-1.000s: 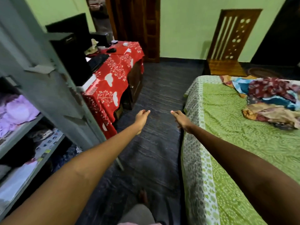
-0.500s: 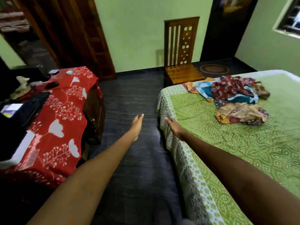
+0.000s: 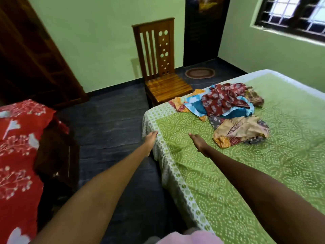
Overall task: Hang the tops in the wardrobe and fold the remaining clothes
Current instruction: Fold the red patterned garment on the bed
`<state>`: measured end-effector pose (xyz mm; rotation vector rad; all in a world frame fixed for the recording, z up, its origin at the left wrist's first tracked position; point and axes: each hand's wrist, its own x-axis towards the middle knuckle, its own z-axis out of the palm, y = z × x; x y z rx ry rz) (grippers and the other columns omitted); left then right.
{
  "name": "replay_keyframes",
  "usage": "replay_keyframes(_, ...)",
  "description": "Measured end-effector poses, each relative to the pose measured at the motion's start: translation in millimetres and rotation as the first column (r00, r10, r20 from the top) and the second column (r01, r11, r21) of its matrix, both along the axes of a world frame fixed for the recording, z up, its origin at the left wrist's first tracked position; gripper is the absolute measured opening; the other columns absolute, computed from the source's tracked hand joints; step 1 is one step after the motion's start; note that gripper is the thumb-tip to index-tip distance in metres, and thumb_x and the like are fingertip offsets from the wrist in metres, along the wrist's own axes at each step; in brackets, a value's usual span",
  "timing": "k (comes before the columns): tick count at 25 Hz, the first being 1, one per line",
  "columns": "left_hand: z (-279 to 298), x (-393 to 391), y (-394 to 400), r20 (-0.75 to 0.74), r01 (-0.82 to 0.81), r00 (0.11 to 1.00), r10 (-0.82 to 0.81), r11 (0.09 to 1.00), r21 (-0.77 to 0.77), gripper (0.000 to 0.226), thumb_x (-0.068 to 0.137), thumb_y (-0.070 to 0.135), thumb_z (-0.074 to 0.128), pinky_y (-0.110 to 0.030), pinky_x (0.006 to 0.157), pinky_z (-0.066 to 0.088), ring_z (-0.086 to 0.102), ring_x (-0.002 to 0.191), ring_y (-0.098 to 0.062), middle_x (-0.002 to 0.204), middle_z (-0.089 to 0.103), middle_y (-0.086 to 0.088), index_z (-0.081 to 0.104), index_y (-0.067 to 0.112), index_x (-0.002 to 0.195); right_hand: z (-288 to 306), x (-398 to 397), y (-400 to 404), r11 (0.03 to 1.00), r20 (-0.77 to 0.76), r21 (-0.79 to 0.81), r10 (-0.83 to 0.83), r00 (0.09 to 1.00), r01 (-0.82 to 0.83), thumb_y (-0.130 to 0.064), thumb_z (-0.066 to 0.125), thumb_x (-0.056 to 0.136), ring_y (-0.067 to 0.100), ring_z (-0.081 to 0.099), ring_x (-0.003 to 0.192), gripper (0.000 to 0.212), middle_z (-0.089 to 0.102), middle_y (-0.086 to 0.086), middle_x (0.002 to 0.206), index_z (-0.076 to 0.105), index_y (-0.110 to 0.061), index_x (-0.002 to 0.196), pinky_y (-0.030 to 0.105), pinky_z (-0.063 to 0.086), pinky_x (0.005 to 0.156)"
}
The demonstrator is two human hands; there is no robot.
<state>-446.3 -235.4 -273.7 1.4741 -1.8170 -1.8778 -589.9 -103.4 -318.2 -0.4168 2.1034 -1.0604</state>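
Clothes [image 3: 226, 110] lie in a loose, crumpled heap on the far part of the bed [image 3: 263, 173], close to its far edge. On top of the heap sits a dark red floral piece [image 3: 223, 99], with a blue garment [image 3: 198, 104] spread under it and out to the left. A beige and orange printed piece [image 3: 239, 131] makes up the near side of the heap, and smaller orange patterned cloth pokes out at the far left.

Both arms reach forward, bare. The left hand [image 3: 150, 140] hangs over the left edge of the bed, at the white patterned border of the green sheet, with its fingers straight and together, holding nothing. The right hand [image 3: 198, 142] is over the green sheet, near the heap and to its left, not touching it; its fingers are also stretched out and empty.

A wooden chair [image 3: 161, 67] stands on the dark floor [image 3: 109, 120] just beyond the far left corner of the bed, against the green wall. A small oval mat [image 3: 200, 73] lies on the floor to the right of the chair, before a dark doorway. A barred window [image 3: 290, 13] is at the far right. At the left, a red cloth with white flowers [image 3: 15, 152] covers a surface, and dark wooden furniture [image 3: 31, 59] stands beyond it.
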Motion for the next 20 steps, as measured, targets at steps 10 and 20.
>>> replay_keyframes(10, -31, -228, -55, 0.122, 0.415, 0.902, -0.414, 0.910, 0.015, 0.051, 0.101, 0.035, 0.037, -0.033, 0.104, 0.032, 0.034, 0.135, -0.026, 0.151, 0.032, -0.007, 0.034, 0.009, 0.144, -40, -167, -14, 0.953, 0.124, -0.045, -0.291, 0.949, 0.299, -0.047, 0.033, 0.098, 0.028, 0.047, 0.120, 0.054, 0.052, 0.013, 0.127, 0.053, -0.002, 0.122, 0.037, 0.037, 0.097)
replay_keyframes(20, -99, -431, -141, 0.125, 0.671, 0.724, -0.678, 0.735, 0.099, 0.045, 0.101, 0.025, 0.041, -0.029, 0.095, 0.035, 0.037, 0.132, -0.025, 0.147, 0.037, -0.008, 0.037, 0.006, 0.141, -91, -308, -123, 0.701, 0.462, 0.061, -0.651, 0.603, 0.710, -0.043, 0.035, 0.100, 0.034, 0.046, 0.122, 0.054, 0.040, 0.015, 0.142, 0.032, -0.010, 0.143, 0.040, 0.039, 0.090)
